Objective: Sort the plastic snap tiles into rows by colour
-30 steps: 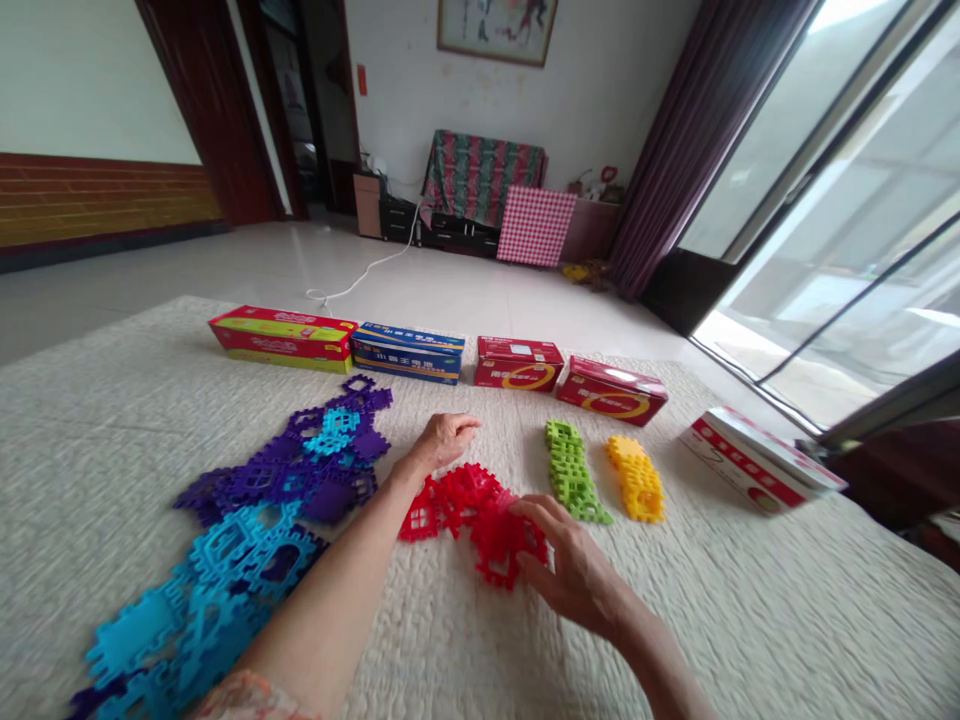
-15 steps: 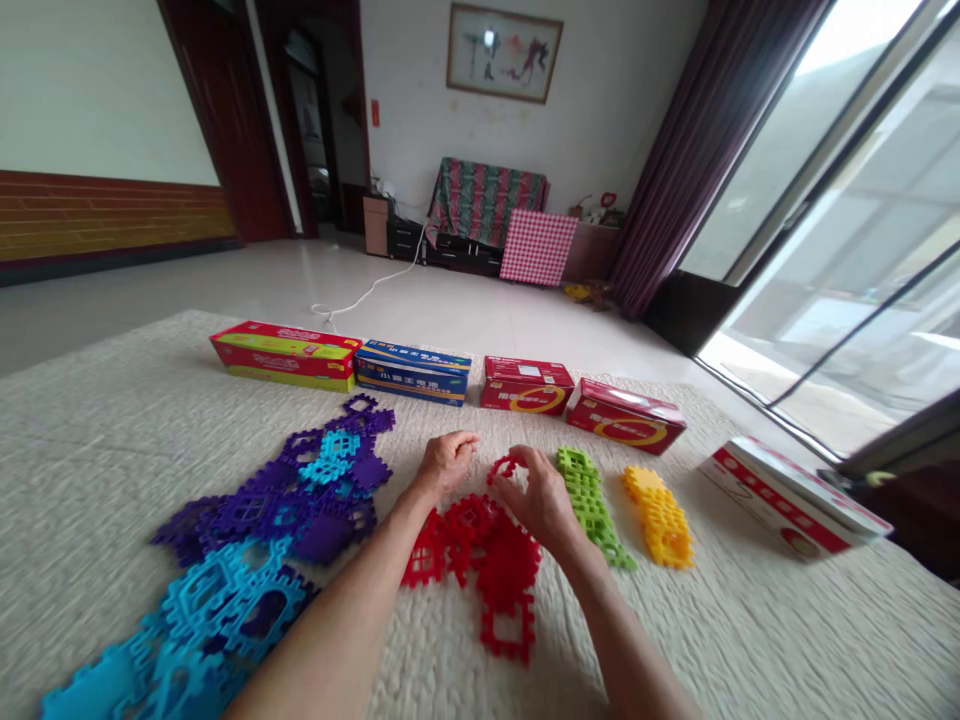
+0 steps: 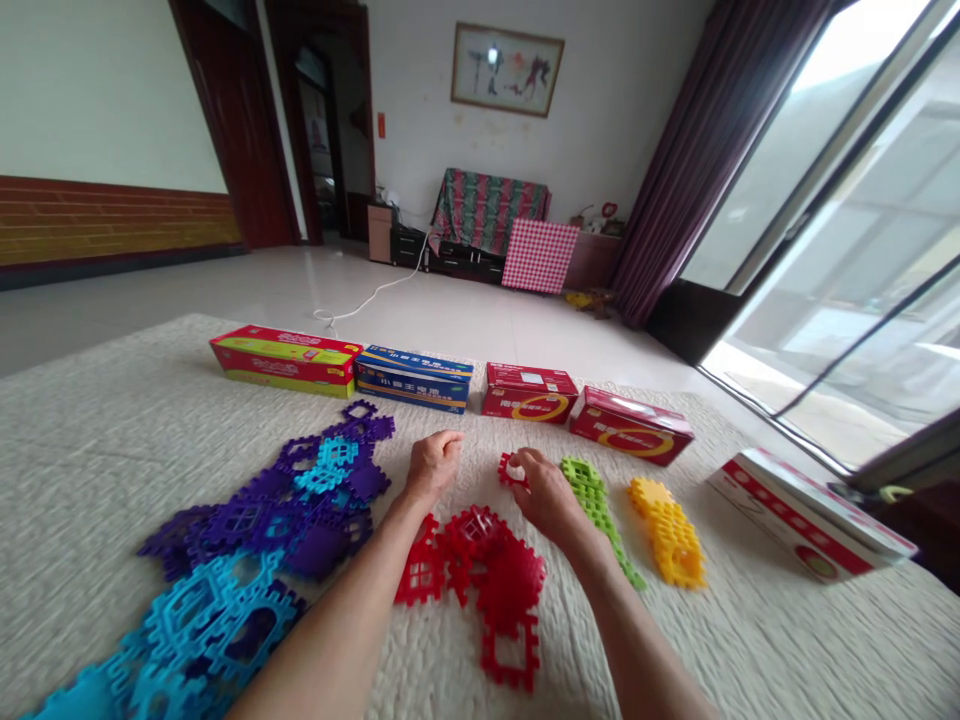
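Note:
My right hand pinches the edge of a small red toothed building piece, a frame with an open middle, at or just above the mat. My left hand is closed in a loose fist to its left, with no piece showing in it. Between my forearms lies a pile of red interlocking pieces, some solid and some with window cut-outs. Just right of my right hand is a row of overlapping green pieces, and beyond it a row of yellow ones.
Purple pieces and light blue pieces are heaped on the left. Along the far side stand a red-and-green box, a blue box and two red boxes. A white-and-red box sits at right on the pale mat.
My left hand has shifted slightly left. The red piece in my right hand has turned to show its open middle more fully. The view has tilted up a little.

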A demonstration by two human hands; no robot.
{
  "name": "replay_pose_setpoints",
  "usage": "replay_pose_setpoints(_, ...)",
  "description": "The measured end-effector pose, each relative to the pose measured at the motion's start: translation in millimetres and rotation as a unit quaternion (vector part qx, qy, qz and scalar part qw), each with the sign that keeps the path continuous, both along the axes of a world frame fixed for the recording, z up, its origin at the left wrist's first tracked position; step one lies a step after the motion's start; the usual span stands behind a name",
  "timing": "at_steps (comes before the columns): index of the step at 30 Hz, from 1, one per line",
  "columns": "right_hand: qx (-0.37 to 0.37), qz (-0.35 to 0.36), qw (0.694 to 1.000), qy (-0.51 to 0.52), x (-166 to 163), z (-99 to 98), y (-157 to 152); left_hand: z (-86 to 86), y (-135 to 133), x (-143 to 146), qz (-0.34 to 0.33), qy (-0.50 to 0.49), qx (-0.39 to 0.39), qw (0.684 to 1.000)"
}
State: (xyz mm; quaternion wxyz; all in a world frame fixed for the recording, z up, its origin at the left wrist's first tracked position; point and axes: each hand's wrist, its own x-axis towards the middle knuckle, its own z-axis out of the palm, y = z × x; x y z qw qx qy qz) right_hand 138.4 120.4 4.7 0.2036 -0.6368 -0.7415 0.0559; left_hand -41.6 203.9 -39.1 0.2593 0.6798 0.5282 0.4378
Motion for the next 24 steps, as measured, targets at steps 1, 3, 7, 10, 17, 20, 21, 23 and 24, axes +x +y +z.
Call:
replay_pose_setpoints(1,0.003,-0.005,1.0,-0.007,2,-0.9,4,-0.8,2,-1,0.001,-0.01,-0.018,1.0)
replay_pose_setpoints(3,-0.008,-0.011,1.0,-0.025,5,-2.7,10,-2.3,5,-4,-0.008,-0.027,-0.045,0.999)
replay_pose_setpoints(7,0.005,-0.009,0.999,-0.041,3,-1.9,7,-0.6,7,-6,-0.047,-0.066,-0.088,0.993)
replay_pose_setpoints(10,0.035,0.034,0.999,0.018,-9,3.3,-7,6.6,6,-8,-0.042,-0.126,-0.114,0.985)
replay_pose_setpoints(17,-0.046,0.108,0.99,0.079,-34,7.4,-29,16.1,14,-29,0.04,-0.068,-0.093,0.993)
replay_pose_setpoints(20,-0.061,0.105,0.991,0.058,-36,6.4,-31,14.1,12,-36,-0.012,0.034,-0.052,0.998)
replay_pose_setpoints(21,-0.063,0.097,0.992,0.05,-36,6.2,-31,13.5,11,-36,-0.027,0.049,-0.042,0.998)
replay_pose_setpoints(23,-0.067,0.083,0.994,0.037,-37,5.8,-31,12.4,8,-33,-0.044,0.051,-0.032,0.997)
replay_pose_setpoints(24,-0.069,0.079,0.994,0.033,-37,5.6,-31,12.0,7,-31,-0.046,0.044,-0.032,0.997)
